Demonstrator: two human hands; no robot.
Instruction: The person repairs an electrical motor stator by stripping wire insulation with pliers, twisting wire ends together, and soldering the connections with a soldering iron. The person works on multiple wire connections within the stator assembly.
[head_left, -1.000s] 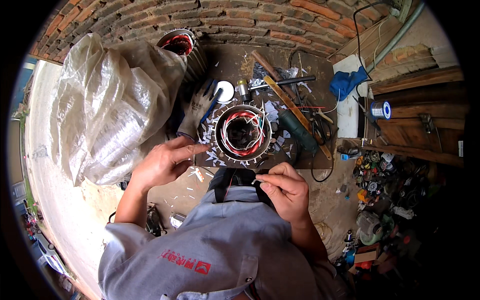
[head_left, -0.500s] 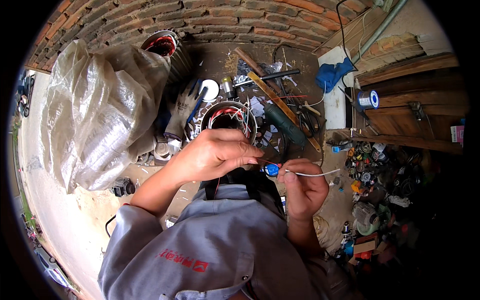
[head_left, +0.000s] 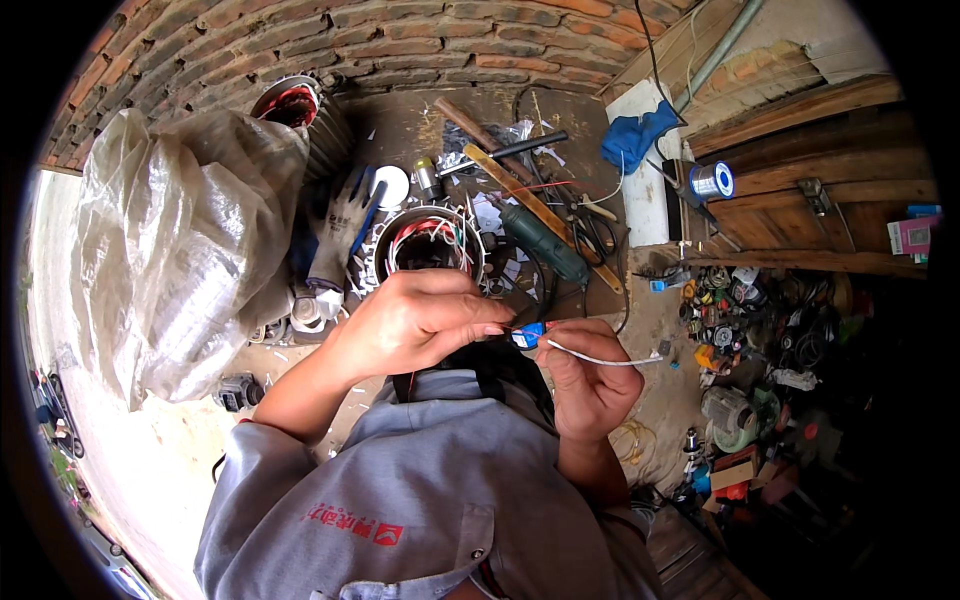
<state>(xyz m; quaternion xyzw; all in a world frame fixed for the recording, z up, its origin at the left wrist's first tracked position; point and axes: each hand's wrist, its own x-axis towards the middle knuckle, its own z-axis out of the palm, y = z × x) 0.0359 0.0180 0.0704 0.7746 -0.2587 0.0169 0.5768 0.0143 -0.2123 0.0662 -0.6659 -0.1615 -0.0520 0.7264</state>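
In front of my chest, my left hand (head_left: 425,320) is closed, thumb and forefinger pinching a thin reddish wire. My right hand (head_left: 595,385), also closed, pinches a thin white insulating sleeve (head_left: 610,359) whose free end sticks out to the right. A small blue object (head_left: 528,335), its kind unclear, sits between the two sets of fingertips, touching or very near them. Just beyond my left hand stands an open round motor stator (head_left: 380,255) with red windings and several white leads. My left hand covers part of its near side.
A green power tool (head_left: 545,245), a wooden strip (head_left: 490,165), a hammer (head_left: 510,148) and a work glove (head_left: 340,225) lie around the stator among white scraps. Plastic sheeting (head_left: 190,250) covers the left side. A solder spool (head_left: 712,181) is at right, above piled parts (head_left: 735,340).
The view has shifted slightly, moving the surroundings left. My fingertips are closer together, and less of the thin wire shows between them. Both hands keep their pinch.
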